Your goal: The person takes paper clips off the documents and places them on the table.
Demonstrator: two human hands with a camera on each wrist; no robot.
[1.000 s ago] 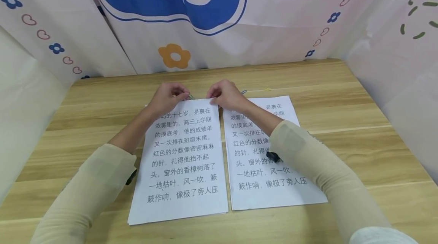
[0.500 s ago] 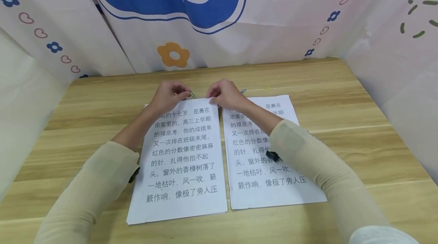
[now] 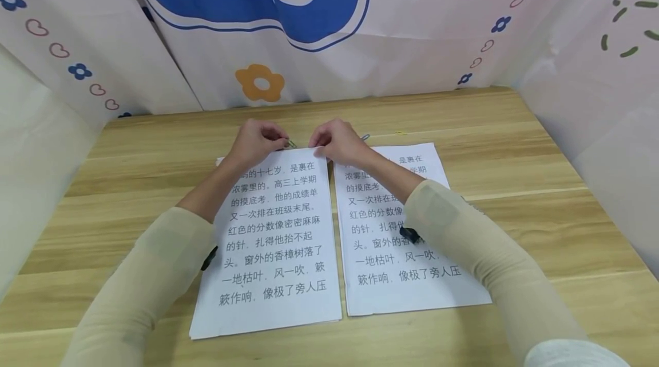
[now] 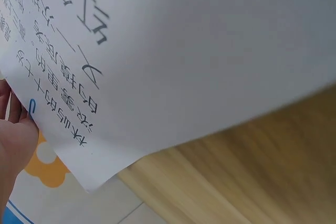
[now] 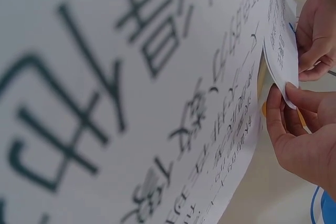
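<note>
My left hand is at the top edge of the left stack of printed paper, pinching a small paper clip that looks greenish from the head. In the left wrist view a blue paper clip shows at the sheet's edge beside the thumb; I cannot tell if it is the same one. My right hand pinches the top right corner of that stack between thumb and fingers, as the right wrist view shows. A second stack of printed paper lies to the right, partly under the right forearm.
Behind the right stack lie a blue paper clip and a yellow paper clip. The wooden table meets a white printed backdrop at the back and sides.
The left hand and the clip beside it have shifted slightly right along the paper's top edge, with the left forearm swinging inward. My right hand keeps its grip on the corner.
</note>
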